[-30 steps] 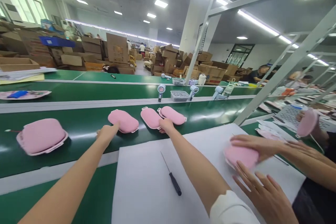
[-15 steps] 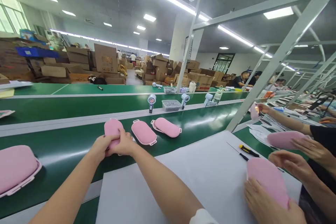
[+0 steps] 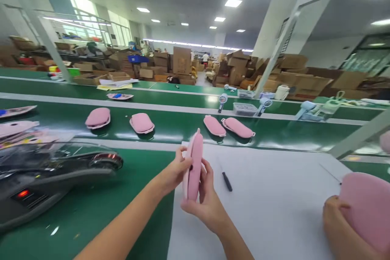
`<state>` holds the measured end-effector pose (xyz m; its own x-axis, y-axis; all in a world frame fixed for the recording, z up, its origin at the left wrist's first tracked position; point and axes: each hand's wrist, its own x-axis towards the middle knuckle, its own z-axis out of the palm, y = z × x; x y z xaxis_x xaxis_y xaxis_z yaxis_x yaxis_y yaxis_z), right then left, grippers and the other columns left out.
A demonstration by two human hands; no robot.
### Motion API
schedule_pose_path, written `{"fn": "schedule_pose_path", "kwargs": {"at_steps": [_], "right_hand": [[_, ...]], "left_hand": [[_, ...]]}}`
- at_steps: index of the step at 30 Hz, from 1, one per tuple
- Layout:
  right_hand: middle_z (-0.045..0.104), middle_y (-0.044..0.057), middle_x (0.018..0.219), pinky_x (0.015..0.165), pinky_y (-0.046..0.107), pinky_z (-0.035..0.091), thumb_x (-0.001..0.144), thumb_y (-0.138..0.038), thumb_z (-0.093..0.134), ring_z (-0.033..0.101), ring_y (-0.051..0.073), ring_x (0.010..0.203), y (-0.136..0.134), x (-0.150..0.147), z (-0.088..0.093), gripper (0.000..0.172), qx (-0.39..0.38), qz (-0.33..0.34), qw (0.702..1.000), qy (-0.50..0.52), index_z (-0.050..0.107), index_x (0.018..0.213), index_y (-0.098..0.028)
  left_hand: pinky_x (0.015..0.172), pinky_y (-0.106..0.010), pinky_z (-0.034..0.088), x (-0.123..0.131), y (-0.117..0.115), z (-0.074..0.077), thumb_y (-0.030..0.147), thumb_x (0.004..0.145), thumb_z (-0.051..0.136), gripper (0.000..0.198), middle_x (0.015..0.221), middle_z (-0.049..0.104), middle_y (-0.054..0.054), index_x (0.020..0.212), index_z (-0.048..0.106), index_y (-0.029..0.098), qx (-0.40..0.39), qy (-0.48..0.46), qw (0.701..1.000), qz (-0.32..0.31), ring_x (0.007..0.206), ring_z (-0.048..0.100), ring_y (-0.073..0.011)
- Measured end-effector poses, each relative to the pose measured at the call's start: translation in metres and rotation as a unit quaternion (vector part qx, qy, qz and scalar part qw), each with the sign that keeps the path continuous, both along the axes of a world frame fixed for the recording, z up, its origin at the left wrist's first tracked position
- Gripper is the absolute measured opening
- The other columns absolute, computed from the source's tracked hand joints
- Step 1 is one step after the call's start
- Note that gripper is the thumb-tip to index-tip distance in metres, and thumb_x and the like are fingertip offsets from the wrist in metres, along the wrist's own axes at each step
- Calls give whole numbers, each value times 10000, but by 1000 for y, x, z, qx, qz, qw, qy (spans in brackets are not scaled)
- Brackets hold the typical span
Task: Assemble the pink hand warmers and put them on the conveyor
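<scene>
Fingers part-curled, left hand (image 3: 173, 174) and right hand (image 3: 210, 205) grip an upright pink, oval, two-shelled case (image 3: 195, 170), left of a black-handled screwdriver (image 3: 226, 181).

Held pink case (image 3: 195, 166) presenting its narrow edge, so its broad faces are mostly hiding. Left hand (image 3: 173, 172) covering part of the seam; right hand (image 3: 210, 203) partly disappearing behind the case. Both forearms running off below. Black machine (image 3: 61, 178) blurring, its left end leaving frame. Co-worker's hand (image 3: 341, 223) and larger pink piece (image 3: 368, 207) running past the right edge, the piece hiding the rest of a thin-shafted tool (image 3: 329, 172). Screwdriver (image 3: 227, 181) shaft fading against the white sheet (image 3: 262, 219). Clear box (image 3: 245, 109) contents showing too small to tell.
</scene>
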<state>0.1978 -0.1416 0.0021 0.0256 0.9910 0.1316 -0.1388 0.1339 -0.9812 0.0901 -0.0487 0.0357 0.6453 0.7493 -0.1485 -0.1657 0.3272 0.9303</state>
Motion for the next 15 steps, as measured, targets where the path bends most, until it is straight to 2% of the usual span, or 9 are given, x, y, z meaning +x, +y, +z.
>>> {"fn": "schedule_pose_path", "kwargs": {"at_steps": [3,5,8,10,13,15], "right_hand": [[328,71,1474,1082,419,341,745,-349,739,368,221,1335,-26,-6,-13,975,-37,67,996,34,50,1434,-361],[302,70,1476,1079,412,356,762,-387,720,372,229,1330,-38,-10,-17,925,-47,56,997,17,96,1445,-353],[320,55,1431,1097,394,342,770,-372,700,371,237,1317,-52,-12,-21,759,-52,-8,996,-70,289,1407,-334],[396,61,1378,1081,396,360,788,-364,673,431,238,1263,-57,-11,-23,674,-57,-15,995,-84,351,1378,-315],[508,76,1303,987,379,440,850,-398,595,542,223,1132,-59,-3,-22,582,-77,-13,995,-55,366,1372,-278],[575,77,1228,923,346,469,894,-413,531,579,210,1060,-56,6,-18,473,-79,-30,993,-86,439,1326,-244]], "left_hand": [[773,-416,485,-10,-24,-19,567,620,755,948,891,610,-35,1320,190,270,-15,35,999,25,769,623,-225],[807,-397,471,-17,-35,-26,548,662,731,930,962,605,-49,1360,177,280,-20,44,998,40,839,616,-225],[823,-321,454,-29,-47,-28,513,669,743,901,993,598,-28,1379,240,280,-14,43,996,78,922,584,-208],[794,-285,456,-36,-50,-28,473,645,777,896,970,620,-14,1377,298,280,-14,40,995,88,904,588,-198],[742,-281,483,-45,-48,-28,433,650,779,758,915,685,-20,1314,450,272,-45,3,997,61,827,637,-207],[701,-292,505,-50,-42,-31,407,669,762,606,806,716,-26,1218,570,237,-99,-43,994,26,722,664,-211]]}}
